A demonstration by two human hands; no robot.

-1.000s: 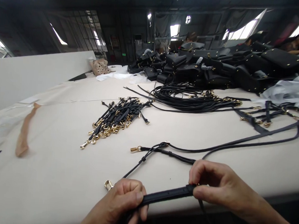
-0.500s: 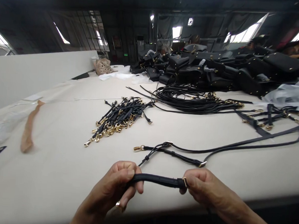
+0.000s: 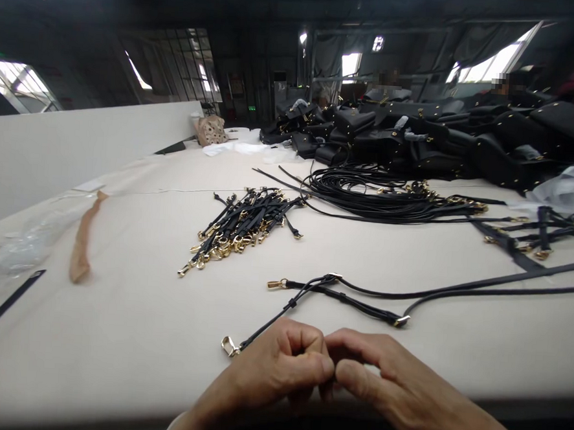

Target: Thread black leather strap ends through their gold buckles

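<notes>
My left hand [image 3: 278, 367] and my right hand [image 3: 386, 380] meet at the front of the table, thumbs nearly tip to tip. Both are closed in a pinch. A small dark bit shows between the thumbs; the rest of the short black strap that was there half a second ago is hidden by my fingers. Just beyond my hands lies a long black bag strap [image 3: 359, 302] with gold buckles and clips. One of its ends, with a gold snap hook [image 3: 229, 346], reaches close to my left hand.
A pile of short black straps [image 3: 250, 219] with gold hooks lies mid-table. Behind it are coiled long straps [image 3: 366, 197] and heaped black bags [image 3: 409, 131]. At the left are a tan strip [image 3: 85, 238], clear plastic [image 3: 17, 244] and a black strip [image 3: 6, 305].
My hands have come together, the left moving right. The short black strap stretched between them has gone out of sight. My view has turned slightly left, uncovering the gold snap hook.
</notes>
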